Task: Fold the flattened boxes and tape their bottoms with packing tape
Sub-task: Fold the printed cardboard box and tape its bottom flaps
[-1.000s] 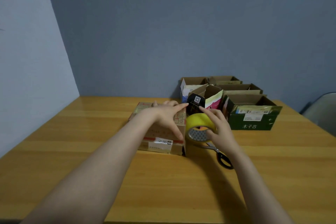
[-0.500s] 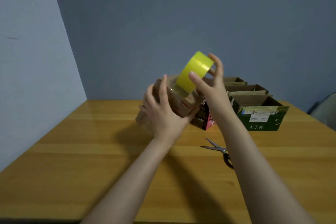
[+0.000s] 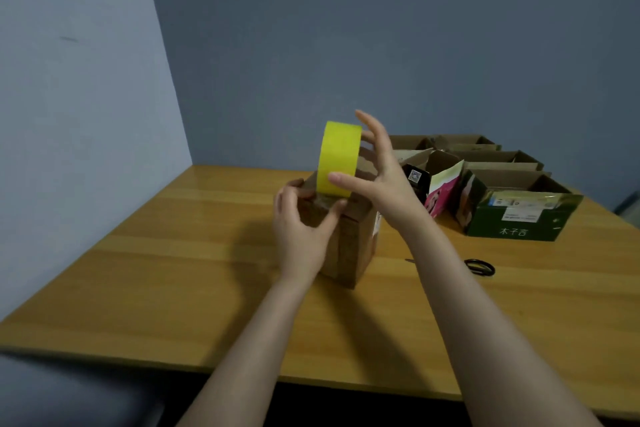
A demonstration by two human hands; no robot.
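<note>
A brown cardboard box [image 3: 356, 243] stands on the wooden table [image 3: 173, 253], its folded flaps facing up. My left hand [image 3: 301, 229] grips the box's near top edge, thumb pressed on the flaps beside a strip of clear tape. My right hand [image 3: 377, 170] holds the yellow roll of packing tape [image 3: 338, 159] upright on top of the box, thumb in front, fingers spread behind it.
Several folded boxes stand at the back right: a green one [image 3: 519, 218], a pink-and-black one [image 3: 433, 184] and brown ones [image 3: 485, 156] behind. Black-handled scissors [image 3: 478, 267] lie on the table right of my right forearm. Walls close the left and back.
The box went from lying on the table to lifted, and now stands on the table. The tape roll came off the table and is now set upright on the box's top.
</note>
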